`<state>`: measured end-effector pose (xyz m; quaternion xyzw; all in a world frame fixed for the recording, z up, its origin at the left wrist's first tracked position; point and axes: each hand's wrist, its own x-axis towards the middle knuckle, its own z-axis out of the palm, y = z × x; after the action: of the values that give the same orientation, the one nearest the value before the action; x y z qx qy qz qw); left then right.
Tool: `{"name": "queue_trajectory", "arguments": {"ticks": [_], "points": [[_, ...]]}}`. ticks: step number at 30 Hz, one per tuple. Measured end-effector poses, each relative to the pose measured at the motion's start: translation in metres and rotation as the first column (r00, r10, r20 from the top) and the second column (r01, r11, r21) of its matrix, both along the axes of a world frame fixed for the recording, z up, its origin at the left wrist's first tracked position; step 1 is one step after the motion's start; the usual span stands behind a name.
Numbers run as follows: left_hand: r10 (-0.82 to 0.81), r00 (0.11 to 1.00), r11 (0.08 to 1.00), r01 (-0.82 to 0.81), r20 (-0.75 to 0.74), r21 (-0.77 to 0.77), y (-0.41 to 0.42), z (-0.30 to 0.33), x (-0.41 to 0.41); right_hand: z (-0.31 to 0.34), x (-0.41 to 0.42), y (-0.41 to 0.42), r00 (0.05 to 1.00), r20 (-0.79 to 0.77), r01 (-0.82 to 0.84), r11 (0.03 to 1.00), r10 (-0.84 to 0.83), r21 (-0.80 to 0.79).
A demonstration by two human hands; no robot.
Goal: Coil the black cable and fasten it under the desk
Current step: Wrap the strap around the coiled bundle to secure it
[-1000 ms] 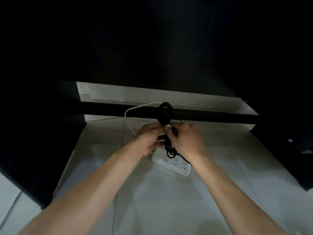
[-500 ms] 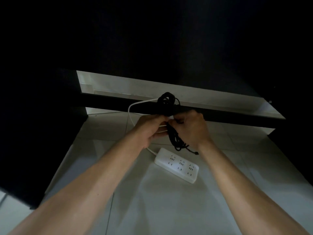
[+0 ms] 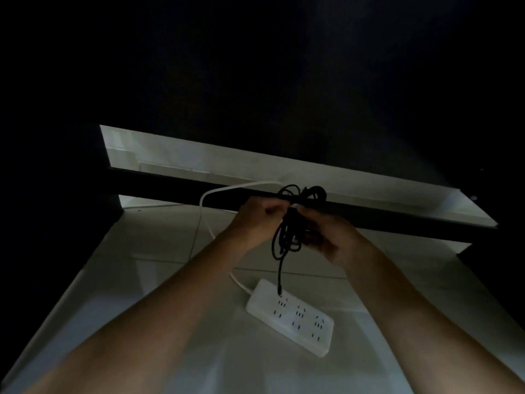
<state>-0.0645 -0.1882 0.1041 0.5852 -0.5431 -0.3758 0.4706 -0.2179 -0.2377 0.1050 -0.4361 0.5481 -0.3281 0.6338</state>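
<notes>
Both hands are up under the table, working at the dark crossbar [image 3: 369, 214] that runs left to right across the view. The black cable [image 3: 287, 234] is bundled into loose loops and sits right between the two hands, at the level of the crossbar. The top loops poke up past the bar's upper edge; the lower loops sag below the fingers.

Left hand [image 3: 255, 220]: fingers curled, pinching the bundle from the left near its top. Right hand [image 3: 326, 234]: fingers curled round the bundle from the right, slightly lower. Both are grasping the cable; the thumbs almost meet at the top of the coil. Too dark to tell whether anything ties the coil to the bar.

One free end of the cable hangs straight down from the bundle, its tip just over the near-left end of the white power strip [image 3: 289, 317], which lies flat on the tiled floor [image 3: 159, 280] below the hands. Cannot tell whether the tip touches it. The white cord [image 3: 204, 211] from the strip loops up left of the left hand and over the crossbar.
</notes>
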Motion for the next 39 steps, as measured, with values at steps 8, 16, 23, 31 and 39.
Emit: {"name": "queue_trajectory", "arguments": {"ticks": [8,16,23,31,39], "points": [[0.012,0.989,0.999,-0.017,0.145,0.035,-0.034,-0.016,-0.001,-0.002,-0.024,-0.084,0.774,0.38,0.499,0.857,-0.507,0.128],[-0.138,0.973,0.986,0.119,0.184,0.115,-0.051,-0.011,-0.029,-0.005,-0.032,-0.118,0.803,0.351,0.474,0.873,-0.482,0.115],[-0.239,0.932,0.958,0.181,0.271,0.222,-0.064,-0.016,-0.054,-0.009,-0.036,-0.11,0.782,0.389,0.457,0.872,-0.487,0.173],[-0.162,0.974,0.965,0.122,0.161,0.233,-0.07,-0.031,-0.061,-0.073,-0.047,-0.066,0.874,-0.177,0.455,0.89,-0.452,-0.025],[0.114,0.993,0.988,-0.118,0.041,0.095,-0.078,-0.027,-0.049,-0.056,-0.025,-0.074,0.943,-0.093,0.3,0.938,-0.319,-0.172]]}}
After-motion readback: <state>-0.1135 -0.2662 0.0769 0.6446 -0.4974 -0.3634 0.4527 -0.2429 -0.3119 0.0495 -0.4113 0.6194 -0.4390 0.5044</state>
